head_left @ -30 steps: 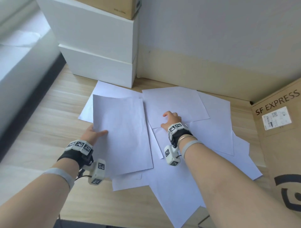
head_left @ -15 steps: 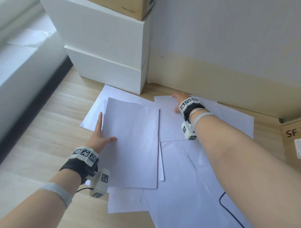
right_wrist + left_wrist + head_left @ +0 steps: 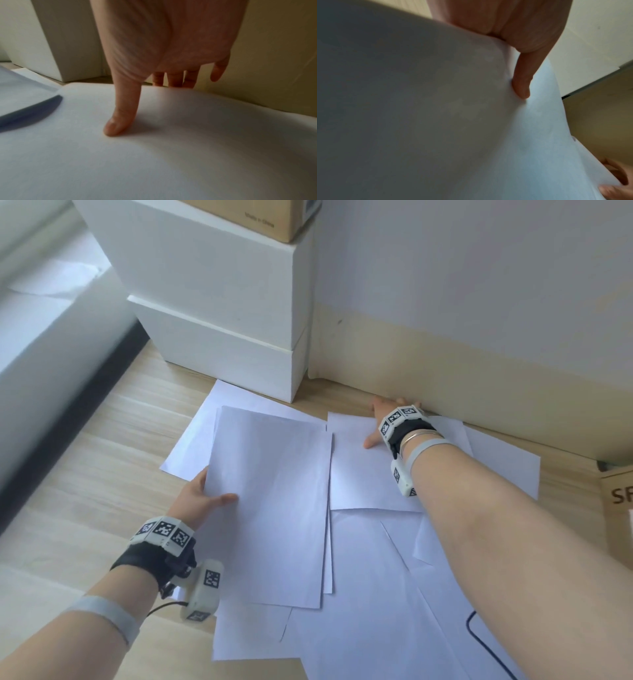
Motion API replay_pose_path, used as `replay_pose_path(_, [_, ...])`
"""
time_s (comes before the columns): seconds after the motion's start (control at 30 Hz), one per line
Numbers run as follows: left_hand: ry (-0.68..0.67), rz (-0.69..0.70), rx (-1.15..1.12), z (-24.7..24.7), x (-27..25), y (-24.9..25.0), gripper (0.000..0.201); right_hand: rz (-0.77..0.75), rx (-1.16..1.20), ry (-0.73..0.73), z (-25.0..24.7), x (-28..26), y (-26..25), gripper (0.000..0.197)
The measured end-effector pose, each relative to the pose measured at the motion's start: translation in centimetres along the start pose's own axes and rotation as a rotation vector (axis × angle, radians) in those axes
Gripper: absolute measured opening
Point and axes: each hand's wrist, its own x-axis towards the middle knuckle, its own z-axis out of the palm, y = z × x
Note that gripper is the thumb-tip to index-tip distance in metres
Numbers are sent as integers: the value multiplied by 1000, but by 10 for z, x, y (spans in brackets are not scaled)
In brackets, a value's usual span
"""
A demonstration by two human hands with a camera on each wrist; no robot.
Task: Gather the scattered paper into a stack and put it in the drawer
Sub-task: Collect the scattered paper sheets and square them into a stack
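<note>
Several white paper sheets (image 3: 376,594) lie scattered and overlapping on the wooden floor. My left hand (image 3: 205,493) pinches the left edge of the top left sheet (image 3: 270,501), with the thumb (image 3: 521,86) on top and the fingers hidden below. My right hand (image 3: 380,422) is at the far edge of another sheet (image 3: 359,474) by the wall. Its thumb (image 3: 120,119) presses on top while the fingers (image 3: 175,79) curl behind the raised edge. A white drawer unit (image 3: 222,337) stands at the back, and its fronts look closed.
A cardboard box (image 3: 260,217) sits on top of the drawer unit. Another cardboard box (image 3: 620,508) stands at the right edge. The wall and its baseboard (image 3: 445,364) run close behind the paper. A black cable (image 3: 479,642) crosses the sheets at the lower right. A grey ledge (image 3: 51,354) borders the left.
My right hand moved from the middle of the sheets out to the far edge by the wall. My left fingers slid under the left sheet's edge.
</note>
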Motion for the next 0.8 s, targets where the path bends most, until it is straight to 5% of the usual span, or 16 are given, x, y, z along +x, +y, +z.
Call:
replay_pose_path(0.1, [13,-63,-51,2,-2,1,50,9,-44,-55,3,-3,0,61])
replay_pose_path(0.23, [-10,-81,-75,1,-3,-1,44,-74,126,-26,-11,-21,10,32])
replay_pose_path(0.37, [-3,-73,-89,5,-5,0,31,-141,262,68,-31,-42,29,40])
replay_pose_path(0.43, [-7,-77,-105,6,-5,0,30,-152,346,105,-39,-54,40,16])
replay_pose_path(0.53, [-23,-87,-130,7,-8,1,27,-157,477,173,-44,-67,55,35])
replay_pose_path(0.6, [-42,-89,-132,8,-10,3,28,-157,499,190,-46,-76,59,16])
replay_pose_path(0.67, [-61,-89,-130,10,-11,5,28,-121,497,216,-42,-80,69,30])
replay_pose_path(0.8, [-99,-96,-108,18,-11,9,27,143,624,295,-26,-90,109,45])
